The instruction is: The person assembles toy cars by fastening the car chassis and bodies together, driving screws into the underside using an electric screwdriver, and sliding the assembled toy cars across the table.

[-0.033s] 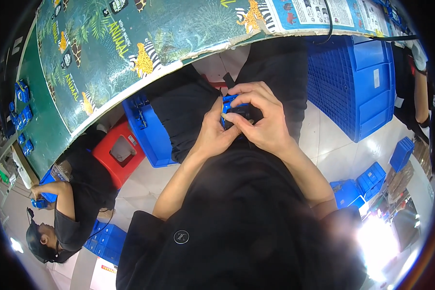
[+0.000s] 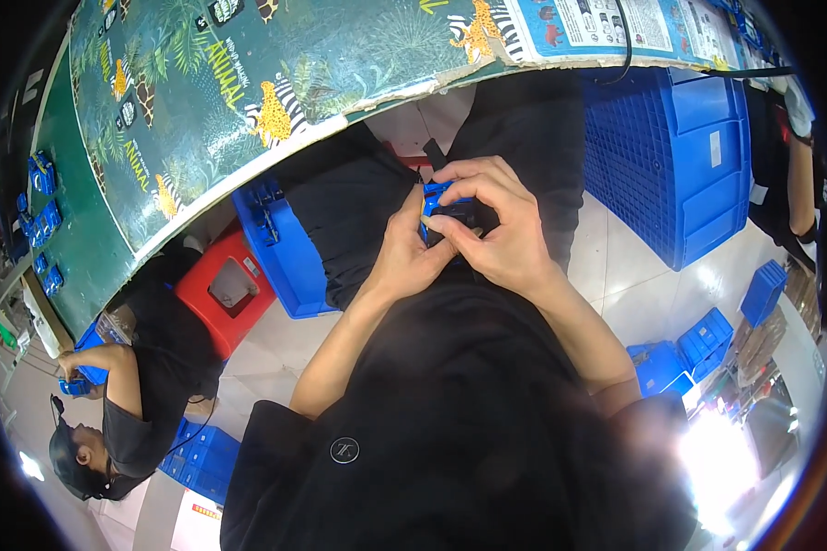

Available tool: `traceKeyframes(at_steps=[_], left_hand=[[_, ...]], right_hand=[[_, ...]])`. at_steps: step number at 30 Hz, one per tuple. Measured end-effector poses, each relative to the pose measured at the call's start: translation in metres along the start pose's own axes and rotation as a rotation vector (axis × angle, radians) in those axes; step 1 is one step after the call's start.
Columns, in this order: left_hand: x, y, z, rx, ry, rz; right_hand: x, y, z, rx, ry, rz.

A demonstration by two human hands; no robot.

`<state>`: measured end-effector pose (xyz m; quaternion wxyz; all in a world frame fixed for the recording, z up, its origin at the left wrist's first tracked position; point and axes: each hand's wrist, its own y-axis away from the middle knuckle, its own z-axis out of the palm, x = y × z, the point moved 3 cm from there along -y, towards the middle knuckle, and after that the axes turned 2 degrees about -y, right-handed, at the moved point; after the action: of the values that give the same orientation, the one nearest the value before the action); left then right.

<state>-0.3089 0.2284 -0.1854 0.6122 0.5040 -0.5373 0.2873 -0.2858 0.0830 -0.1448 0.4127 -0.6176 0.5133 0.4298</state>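
Note:
Over my lap, below the table edge, both hands hold a small blue-and-black piece (image 2: 436, 190) whose exact kind I cannot make out. My left hand (image 2: 404, 243) grips it from the left side, thumb and fingers closed along it. Curled over its top and right side is my right hand (image 2: 505, 225), with the thumb and index finger bent toward each other at the piece. The fingers hide much of its black underside and right part.
Ahead lies a green table (image 2: 358, 64) with animal-print sheets and several small blue items (image 2: 42, 225). A blue crate (image 2: 698, 165) stands right, a blue tray (image 2: 294, 266) and red stool (image 2: 219, 289) left. A co-worker (image 2: 147, 386) sits far left; another person's arm (image 2: 799, 184) shows far right.

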Motion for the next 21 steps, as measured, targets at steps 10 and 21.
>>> traceKeyframes(at_steps=[10,21], left_hand=[[0.002,0.004,0.005,0.015,0.006,-0.056],[-0.005,0.007,0.005,0.016,-0.053,-0.004]], right_hand=[[-0.006,0.005,0.003,-0.023,0.011,0.081],[-0.004,0.009,0.005,-0.045,-0.028,0.119]])
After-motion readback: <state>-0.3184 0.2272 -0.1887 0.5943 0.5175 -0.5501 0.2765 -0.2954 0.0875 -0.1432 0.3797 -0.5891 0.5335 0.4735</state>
